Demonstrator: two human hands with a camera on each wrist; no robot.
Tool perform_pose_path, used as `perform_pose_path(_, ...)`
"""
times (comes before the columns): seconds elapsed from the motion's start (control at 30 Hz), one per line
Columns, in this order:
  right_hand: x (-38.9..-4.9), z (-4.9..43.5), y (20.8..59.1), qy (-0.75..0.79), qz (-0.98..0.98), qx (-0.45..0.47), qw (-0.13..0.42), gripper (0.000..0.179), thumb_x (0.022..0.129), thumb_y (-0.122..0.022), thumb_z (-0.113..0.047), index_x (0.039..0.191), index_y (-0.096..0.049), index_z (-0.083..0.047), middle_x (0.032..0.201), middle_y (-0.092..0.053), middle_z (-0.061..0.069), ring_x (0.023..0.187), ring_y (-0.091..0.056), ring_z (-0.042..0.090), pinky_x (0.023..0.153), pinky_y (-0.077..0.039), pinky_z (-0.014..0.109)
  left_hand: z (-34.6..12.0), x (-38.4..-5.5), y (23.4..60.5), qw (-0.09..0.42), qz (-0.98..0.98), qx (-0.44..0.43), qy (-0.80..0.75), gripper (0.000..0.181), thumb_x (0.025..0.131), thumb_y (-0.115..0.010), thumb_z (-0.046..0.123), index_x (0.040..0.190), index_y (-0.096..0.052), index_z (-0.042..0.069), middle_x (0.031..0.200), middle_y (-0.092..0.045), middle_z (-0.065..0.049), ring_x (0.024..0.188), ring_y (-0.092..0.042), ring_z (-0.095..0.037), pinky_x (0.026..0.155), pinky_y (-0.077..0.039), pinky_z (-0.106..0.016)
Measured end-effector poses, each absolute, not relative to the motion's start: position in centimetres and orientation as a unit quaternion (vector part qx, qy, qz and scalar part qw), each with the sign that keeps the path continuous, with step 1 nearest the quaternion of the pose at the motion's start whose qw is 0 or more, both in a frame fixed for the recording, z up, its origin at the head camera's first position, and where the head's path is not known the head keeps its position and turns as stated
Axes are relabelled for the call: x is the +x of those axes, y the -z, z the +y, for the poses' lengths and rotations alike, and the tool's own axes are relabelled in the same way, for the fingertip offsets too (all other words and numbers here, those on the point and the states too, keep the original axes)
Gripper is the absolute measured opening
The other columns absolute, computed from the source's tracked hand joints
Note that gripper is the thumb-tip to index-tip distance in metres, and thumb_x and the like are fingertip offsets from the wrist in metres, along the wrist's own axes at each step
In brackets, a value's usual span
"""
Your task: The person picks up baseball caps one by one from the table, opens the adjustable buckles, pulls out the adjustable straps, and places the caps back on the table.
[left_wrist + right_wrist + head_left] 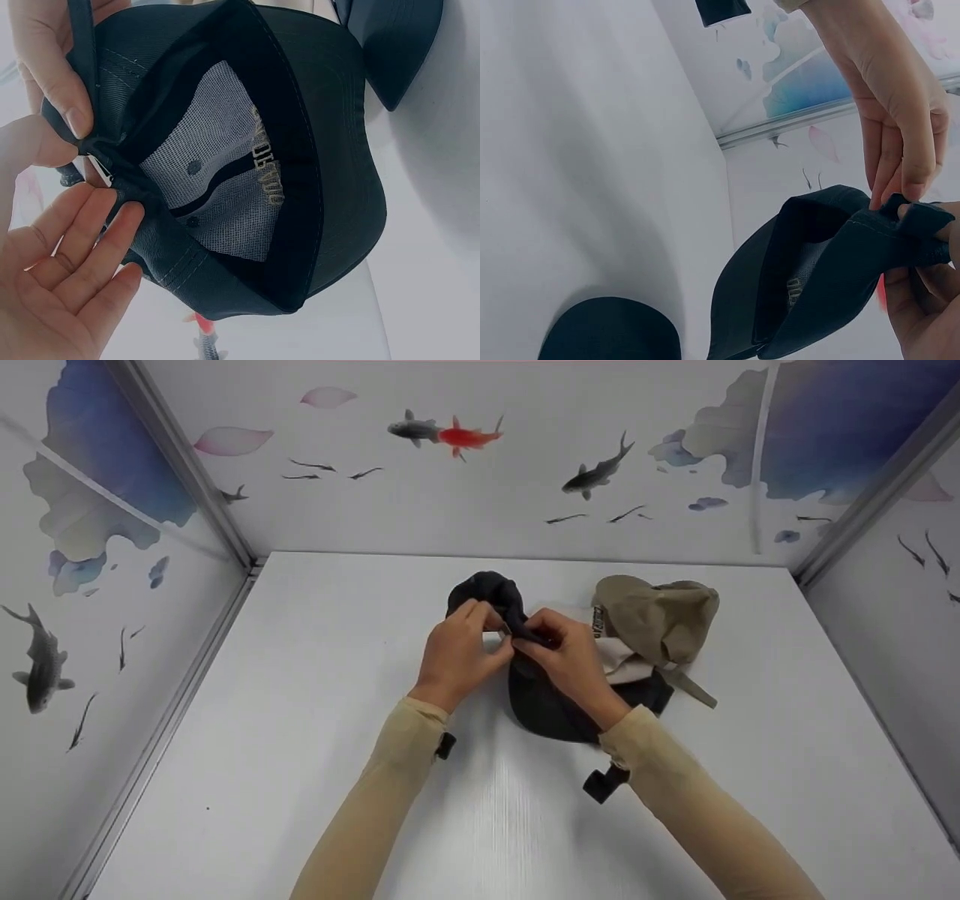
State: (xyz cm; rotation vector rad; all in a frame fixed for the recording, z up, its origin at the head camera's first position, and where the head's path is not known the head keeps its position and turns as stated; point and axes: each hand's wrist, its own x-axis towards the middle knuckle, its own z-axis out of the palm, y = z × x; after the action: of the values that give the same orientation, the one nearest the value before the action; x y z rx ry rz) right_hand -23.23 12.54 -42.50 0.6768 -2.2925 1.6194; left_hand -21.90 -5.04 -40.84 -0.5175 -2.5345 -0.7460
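Both hands hold a black baseball cap (341, 150) at its back strap. In the left wrist view its inside faces the camera, showing pale mesh lining (206, 142), gold-coloured lettering and the curved brim. My left hand (461, 649) pinches the strap beside a small metal buckle (100, 169), thumb on one side and fingertips on the other. With thumb and fingers, my right hand (566, 652) grips the strap (82, 60) on the buckle's other side. The head view shows the cap's crown just beyond the left hand, partly covered by the fingers.
Right of the hands, a khaki cap (652, 619) with a loose strap (694, 690) overlaps a pale beige cap (626, 660). Another dark brim (615, 330) lies on the white table (300, 720), under the right forearm. Printed wall panels (510, 510) enclose the back and sides.
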Motion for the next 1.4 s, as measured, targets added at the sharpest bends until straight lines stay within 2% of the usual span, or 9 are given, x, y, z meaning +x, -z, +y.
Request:
perform_pose_path(0.53,-23.4,12.7,42.5,-0.558,-0.787,0.232,0.126,0.009,0.086,-0.076,-0.005,0.088,-0.068,0.000,0.088,-0.072,0.012,0.079,-0.066,0.009,0.072,-0.052,0.017,-5.0,-21.9,40.7,0.222,-0.911,-0.195,0.286,0.012,0.087,-0.073,0.016,0.093,-0.065,0.010,0.094,-0.065,-0.002,0.083,-0.066,-0.015,0.076,-0.057,-0.030)
perform_pose_path(0.83,-23.2,12.8,42.4,-0.565,-0.785,0.224,0.116,0.009,0.086,-0.076,-0.005,0.086,-0.068,0.000,0.086,-0.072,0.013,0.077,-0.064,0.010,0.070,-0.051,0.017,-5.0,-21.8,40.7,0.209,-0.913,-0.193,0.293,0.010,0.088,-0.072,0.016,0.095,-0.068,0.010,0.096,-0.067,-0.002,0.088,-0.068,-0.015,0.081,-0.057,-0.030)
perform_pose_path(1.0,-23.1,12.8,42.3,-0.565,-0.790,0.211,0.108,0.010,0.085,-0.077,-0.005,0.086,-0.069,0.000,0.085,-0.072,0.013,0.076,-0.062,0.011,0.070,-0.050,0.017,-5.2,-22.0,40.7,0.216,-0.911,-0.184,0.299,0.006,0.089,-0.069,0.012,0.094,-0.070,0.009,0.095,-0.070,-0.003,0.089,-0.070,-0.015,0.081,-0.058,-0.029)
perform_pose_path(1.2,-22.9,12.8,42.2,-0.558,-0.800,0.196,0.103,0.011,0.085,-0.076,-0.002,0.089,-0.068,0.005,0.087,-0.070,0.019,0.074,-0.059,0.012,0.069,-0.048,0.015,-5.3,-22.2,40.7,0.209,-0.911,-0.181,0.305,0.006,0.094,-0.065,0.011,0.096,-0.071,0.009,0.095,-0.071,-0.004,0.091,-0.071,-0.016,0.083,-0.058,-0.029)
perform_pose_path(1.4,-21.6,12.5,40.0,-0.557,-0.797,0.213,0.098,0.010,0.086,-0.073,0.005,0.088,-0.065,0.011,0.086,-0.069,0.024,0.074,-0.060,0.010,0.069,-0.049,0.014,-5.4,-22.1,40.7,0.188,-0.912,-0.180,0.317,0.007,0.097,-0.062,0.012,0.100,-0.069,0.011,0.099,-0.070,-0.004,0.095,-0.071,-0.017,0.085,-0.058,-0.029)
